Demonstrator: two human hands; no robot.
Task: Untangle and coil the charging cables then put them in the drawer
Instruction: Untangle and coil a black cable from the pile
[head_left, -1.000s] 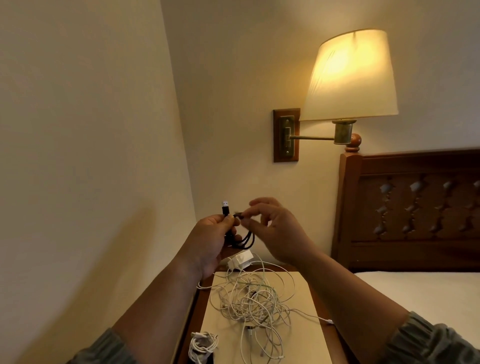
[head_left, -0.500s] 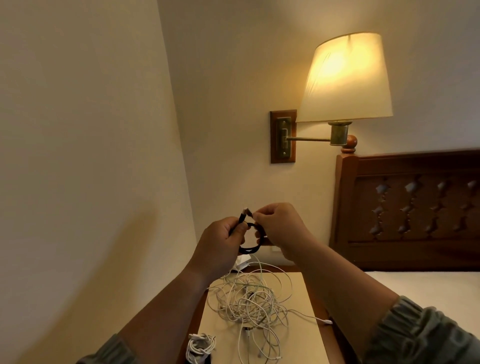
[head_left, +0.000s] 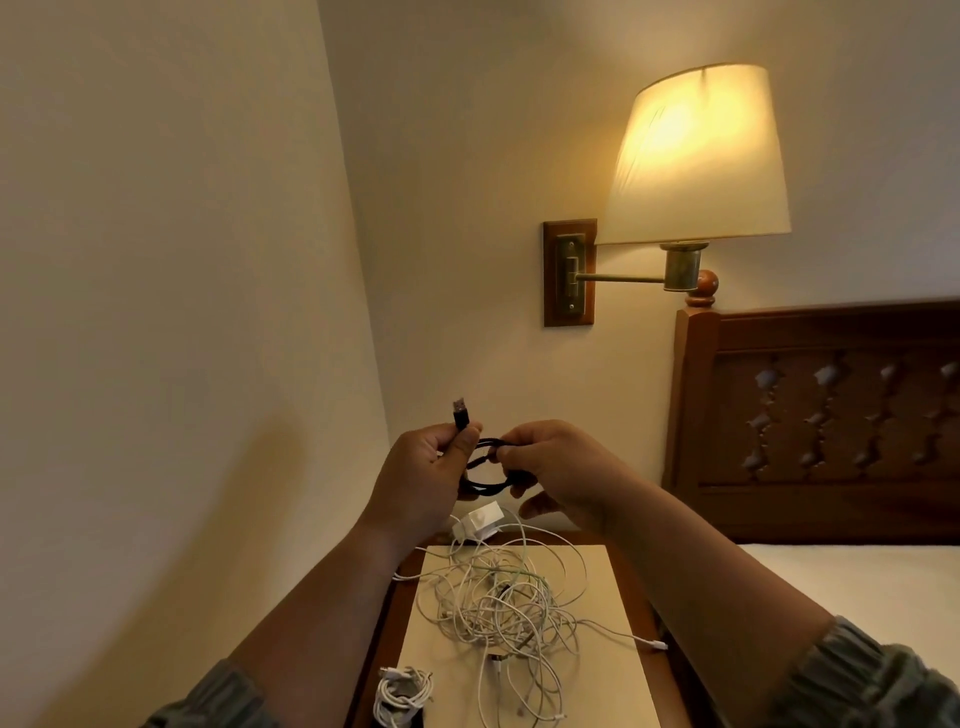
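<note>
Two hands are raised in front of you, above the far end of the nightstand (head_left: 640, 613), and both hold the same black cable (head_left: 485, 486). Your left hand (head_left: 423, 470) is curled round the left side of it, with the thumb laid over the strands. From the top of this fist the USB plug (head_left: 461, 413) stands upright, a short black block with a dull metal tip. Your right hand (head_left: 563, 467) pinches the right side of the cable with bent fingertips, and its thumb lies lower, under the loop. The cable is thin and matte, gathered into a small round coil of several turns between the two hands, and it does not touch the nightstand.

On the nightstand, a dark wooden piece with a raised rim, lies a smooth cream mat (head_left: 597, 675). In the middle of the mat spreads a loose tangle of white cables (head_left: 498, 597), thin, glossy and looping over each other. One strand runs off toward the right rim. At the far end of the nightstand sits a white charger block (head_left: 480, 522), boxy, with rounded corners. At its near left corner rests a small white bundle (head_left: 402, 696), already wound.

To the right of the nightstand stands a carved wooden headboard (head_left: 831, 415). Above the nightstand glows a wall lamp (head_left: 696, 156) with a fabric shade.
</note>
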